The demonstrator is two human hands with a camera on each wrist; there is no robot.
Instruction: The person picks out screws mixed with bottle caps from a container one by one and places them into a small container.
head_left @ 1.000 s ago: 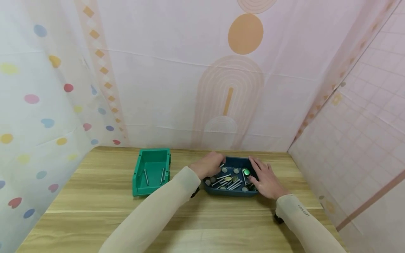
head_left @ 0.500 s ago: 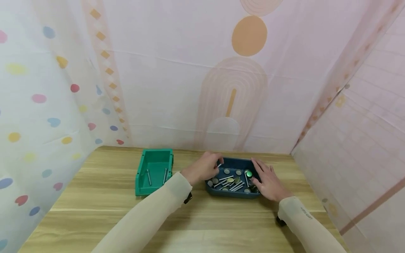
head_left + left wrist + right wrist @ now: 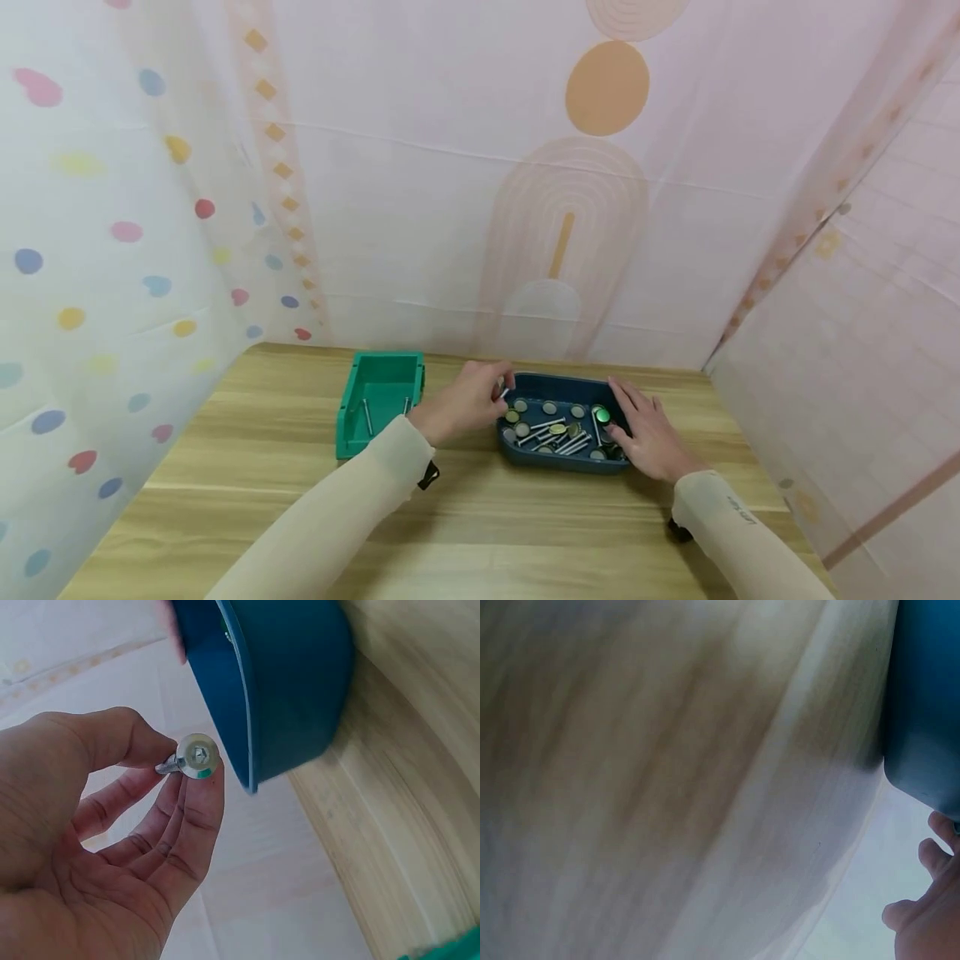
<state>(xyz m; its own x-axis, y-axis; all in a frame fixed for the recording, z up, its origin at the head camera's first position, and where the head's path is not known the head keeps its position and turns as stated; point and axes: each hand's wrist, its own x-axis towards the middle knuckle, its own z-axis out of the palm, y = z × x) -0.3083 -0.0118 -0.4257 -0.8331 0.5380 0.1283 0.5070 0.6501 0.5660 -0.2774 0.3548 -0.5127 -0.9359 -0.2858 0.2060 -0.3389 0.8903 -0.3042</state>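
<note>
My left hand [image 3: 467, 402] pinches a silver bolt [image 3: 198, 756] between thumb and fingertips, just left of the dark blue tray [image 3: 564, 467]. The left wrist view shows the bolt's round head with a hex socket. Inside the tray lie several long bolts [image 3: 576, 443] and round bottle caps [image 3: 550, 407], among them a shiny green cap [image 3: 602, 414]. My right hand [image 3: 651, 435] rests on the tray's right edge, fingers extended along the far corner and thumb over the inside. In the right wrist view, only part of that hand shows beside the tray wall [image 3: 930, 712].
A green storage bin [image 3: 387, 358] stands left of the tray with bolts [image 3: 367, 417] in it; my left forearm covers its near right corner. Patterned cloth [image 3: 420, 208] hangs behind and at both sides of the wooden table [image 3: 510, 542].
My left hand has drawn the bolt up and left, out of the tray and past its left rim. My right hand keeps its place on the tray. The head view has shifted left.
</note>
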